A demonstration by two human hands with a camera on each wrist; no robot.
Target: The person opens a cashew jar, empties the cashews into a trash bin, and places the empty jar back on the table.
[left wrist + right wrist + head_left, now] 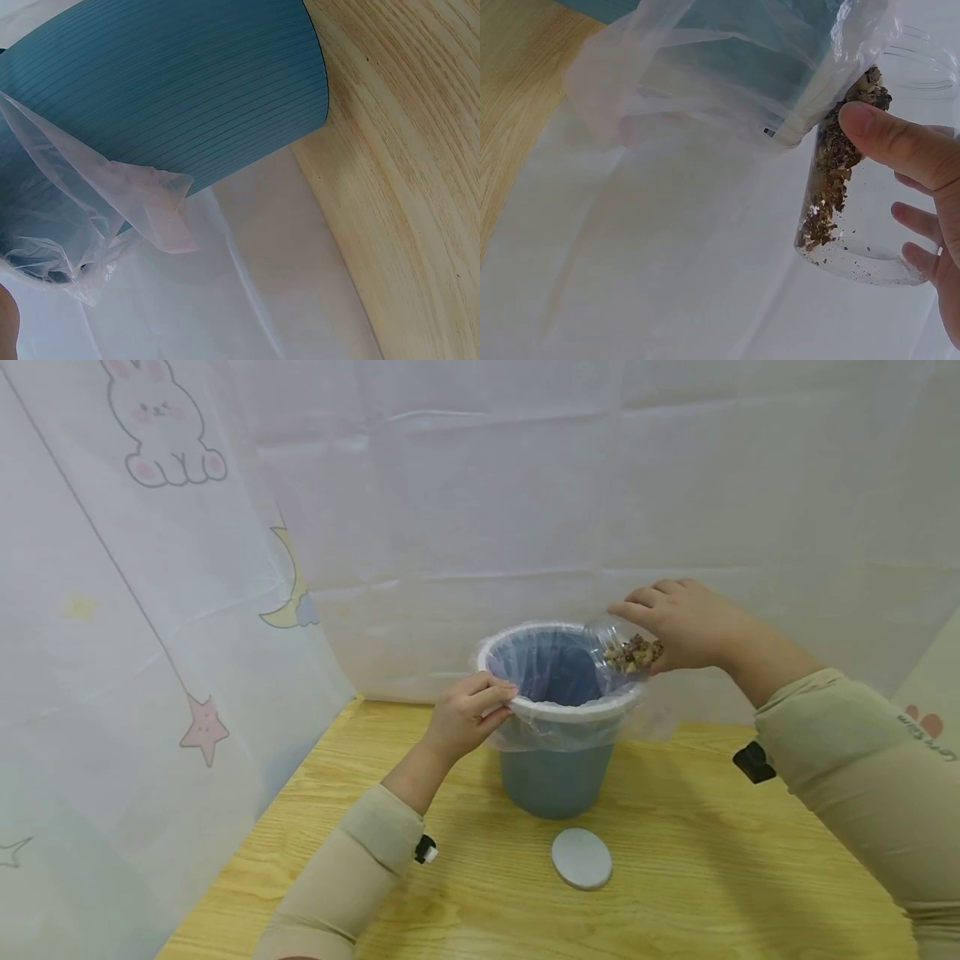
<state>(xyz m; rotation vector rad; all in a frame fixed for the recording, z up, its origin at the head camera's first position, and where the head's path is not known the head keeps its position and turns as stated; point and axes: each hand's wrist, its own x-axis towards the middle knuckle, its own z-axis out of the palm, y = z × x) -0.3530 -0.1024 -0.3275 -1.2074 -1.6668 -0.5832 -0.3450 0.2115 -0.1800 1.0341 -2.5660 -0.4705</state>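
Note:
A blue bin (555, 781) with a white rim stands on the table, lined with a thin translucent plastic bag (150, 199) folded over its edge. My left hand (467, 714) pinches the near-left part of the rim and the bag there. At the right side of the rim, my right hand (690, 625) grips a clear jar (866, 262), tipped so its mouth points into the bin. Brown, flaky dried bits (826, 187) lie along the jar's lower side. Thumb and fingers wrap the jar from opposite sides.
A round white lid (582, 858) lies on the wooden table (675, 860) in front of the bin. Pale printed curtains (480, 510) hang behind and to the left. Black straps (753, 762) show at the wrists.

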